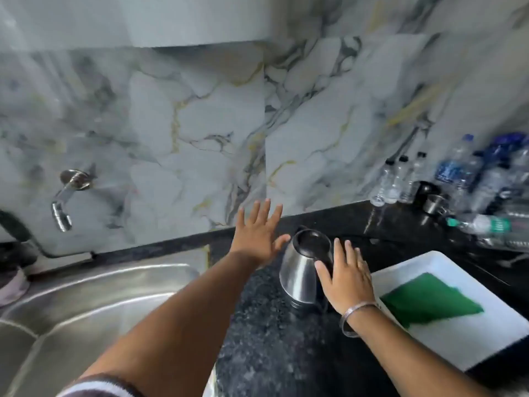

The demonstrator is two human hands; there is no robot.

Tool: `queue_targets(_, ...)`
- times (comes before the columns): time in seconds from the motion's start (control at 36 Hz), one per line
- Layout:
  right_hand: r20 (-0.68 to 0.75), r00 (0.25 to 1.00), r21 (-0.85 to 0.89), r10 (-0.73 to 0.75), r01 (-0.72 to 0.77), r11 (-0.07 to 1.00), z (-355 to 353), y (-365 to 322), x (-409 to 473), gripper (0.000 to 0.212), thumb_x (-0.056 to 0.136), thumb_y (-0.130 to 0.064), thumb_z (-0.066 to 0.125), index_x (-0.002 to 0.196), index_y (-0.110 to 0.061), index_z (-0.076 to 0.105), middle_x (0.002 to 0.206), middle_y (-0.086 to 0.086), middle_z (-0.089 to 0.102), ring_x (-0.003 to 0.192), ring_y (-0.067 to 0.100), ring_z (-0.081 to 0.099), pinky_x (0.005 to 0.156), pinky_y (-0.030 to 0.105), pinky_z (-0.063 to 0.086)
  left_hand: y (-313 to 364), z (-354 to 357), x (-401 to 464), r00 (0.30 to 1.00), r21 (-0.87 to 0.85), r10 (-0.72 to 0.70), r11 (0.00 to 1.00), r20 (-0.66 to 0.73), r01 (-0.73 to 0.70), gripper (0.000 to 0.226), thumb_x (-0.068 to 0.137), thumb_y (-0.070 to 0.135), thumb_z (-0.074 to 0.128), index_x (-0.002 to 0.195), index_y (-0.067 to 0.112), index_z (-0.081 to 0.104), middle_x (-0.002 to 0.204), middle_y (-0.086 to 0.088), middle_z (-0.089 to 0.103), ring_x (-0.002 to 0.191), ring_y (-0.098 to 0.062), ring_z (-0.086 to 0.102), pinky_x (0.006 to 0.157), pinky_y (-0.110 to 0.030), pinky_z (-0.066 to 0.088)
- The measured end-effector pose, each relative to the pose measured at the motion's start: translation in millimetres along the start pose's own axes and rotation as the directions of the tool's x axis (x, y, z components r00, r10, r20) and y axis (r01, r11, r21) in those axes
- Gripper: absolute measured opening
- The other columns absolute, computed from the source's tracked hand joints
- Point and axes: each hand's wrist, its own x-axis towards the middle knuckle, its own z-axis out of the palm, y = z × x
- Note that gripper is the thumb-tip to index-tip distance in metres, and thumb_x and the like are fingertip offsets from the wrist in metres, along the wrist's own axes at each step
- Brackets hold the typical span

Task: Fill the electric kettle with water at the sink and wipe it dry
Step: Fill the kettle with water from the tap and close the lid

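Head cam looking down at a dark speckled counter [257,325]: the steel electric kettle [300,270] stands upright on it, just right of the sink [86,296], lid shut. Left hand [257,233] floats beside the kettle's top with fingers spread wide, holding nothing. Right hand [346,279], bangle on the wrist, lies flat over the handle side with fingers loose, not clamped on it. Green cloth [429,302] lies on a white tray [486,345] to the right. Tap [67,196] comes off the marble wall, bottles [458,173] at the back.
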Motion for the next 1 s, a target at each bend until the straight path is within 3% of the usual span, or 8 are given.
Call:
queue_targets(0.08, -0.013, 0.98, 0.301, 0.198, -0.185, 0.936, 15, 7, -5, 0.057, 0.089, -0.045, 0.051, 0.132, -0.008, 0.042, 0.131, 0.024, 0.052, 0.118, 0.038, 0.049, 0.097, 0.046, 0.045, 24, 10, 9, 0.993, -0.088, 0.075, 0.994, 0.092, -0.067, 0.075, 0.104, 0.064, 0.026, 0.166, 0.028, 0.0, 0.176, -0.004, -0.003, 0.162, -0.028, -0.008, 0.128, -0.057, -0.005)
queue_targets(0.19, -0.013, 0.954, 0.546, 0.3, -0.244, 0.802, 38, 7, -9, 0.041, 0.086, -0.053, 0.044, 0.085, -0.014, 0.057, 0.084, 0.011, 0.068, 0.08, 0.032, 0.062, 0.065, 0.034, 0.048, 47, 22, 18, 0.975, -0.302, 0.134, 0.95, 0.176, -0.076, 0.071, 0.107, 0.057, 0.033, 0.166, 0.026, 0.009, 0.176, -0.002, 0.009, 0.162, -0.024, 0.001, 0.13, -0.049, 0.003)
queue_targets(0.31, 0.062, 0.934, 0.748, 0.352, -0.277, 0.603, 55, 3, -8, 0.052, 0.084, -0.058, 0.042, 0.06, -0.015, 0.059, 0.049, 0.003, 0.065, 0.048, 0.01, 0.059, 0.046, 0.026, 0.041, 57, 36, 20, 0.966, -0.406, 0.157, 0.912, 0.204, -0.063, 0.065, 0.108, 0.051, 0.041, 0.164, 0.022, 0.026, 0.175, -0.004, 0.016, 0.16, -0.026, 0.016, 0.127, -0.046, 0.02)
queue_targets(0.42, 0.061, 0.939, 0.84, 0.338, -0.231, 0.49, 73, 8, -6, 0.054, 0.084, -0.055, 0.047, 0.045, -0.017, 0.054, 0.041, 0.0, 0.062, 0.033, 0.006, 0.05, 0.037, 0.015, 0.04, 53, 47, 17, 0.973, -0.543, 0.139, 0.84, 0.182, -0.018, 0.059, 0.106, 0.05, 0.047, 0.157, 0.022, 0.042, 0.174, -0.001, 0.018, 0.157, -0.025, 0.027, 0.124, -0.045, 0.03)
queue_targets(0.64, 0.02, 0.962, 0.841, 0.272, -0.164, 0.516, 79, 16, -5, 0.045, 0.081, -0.047, 0.054, 0.043, -0.022, 0.051, 0.035, 0.001, 0.049, 0.034, 0.015, 0.047, 0.035, 0.038, 0.045, 57, 45, 18, 0.978, -0.772, 0.086, 0.629, 0.19, 0.095, 0.036, 0.102, 0.023, 0.064, 0.134, 0.006, 0.064, 0.163, -0.017, 0.031, 0.159, -0.026, 0.018, 0.12, -0.027, 0.023)
queue_targets(0.81, -0.073, 0.992, 0.747, 0.103, -0.014, 0.665, 64, 1, 3, 0.043, 0.076, -0.05, 0.058, 0.044, -0.024, 0.046, 0.045, -0.002, 0.056, 0.032, 0.005, 0.039, 0.035, 0.022, 0.032, 29, 23, 3, 0.99, -0.82, -0.01, 0.559, 0.141, 0.123, 0.032, 0.097, 0.012, 0.072, 0.126, 0.003, 0.065, 0.156, -0.015, 0.037, 0.155, -0.021, 0.022, 0.115, -0.019, 0.023)
queue_targets(0.92, -0.12, 0.993, 0.699, -0.023, 0.101, 0.708, 44, -32, 10, 0.05, 0.075, -0.05, 0.059, 0.04, -0.027, 0.032, 0.033, -0.007, 0.034, 0.033, 0.011, 0.032, 0.037, 0.024, 0.027, -7, 0, -25, 0.995, -0.802, -0.093, 0.596, -0.027, 0.034, 0.039, 0.087, 0.017, 0.083, 0.123, 0.013, 0.069, 0.139, -0.002, 0.046, 0.128, -0.011, 0.048, 0.108, -0.006, 0.036)
queue_targets(1.0, -0.12, 0.988, 0.685, -0.094, 0.151, 0.712, 32, -74, 17, 0.057, 0.075, -0.052, 0.059, 0.04, -0.015, 0.033, 0.034, -0.001, 0.035, 0.034, 0.021, 0.033, 0.035, 0.028, 0.027, -41, -23, -53, 0.958, -0.697, -0.156, 0.714, -0.242, -0.06, 0.049, 0.09, 0.034, 0.078, 0.135, 0.024, 0.062, 0.142, 0.005, 0.05, 0.134, -0.008, 0.047, 0.112, -0.013, 0.034)
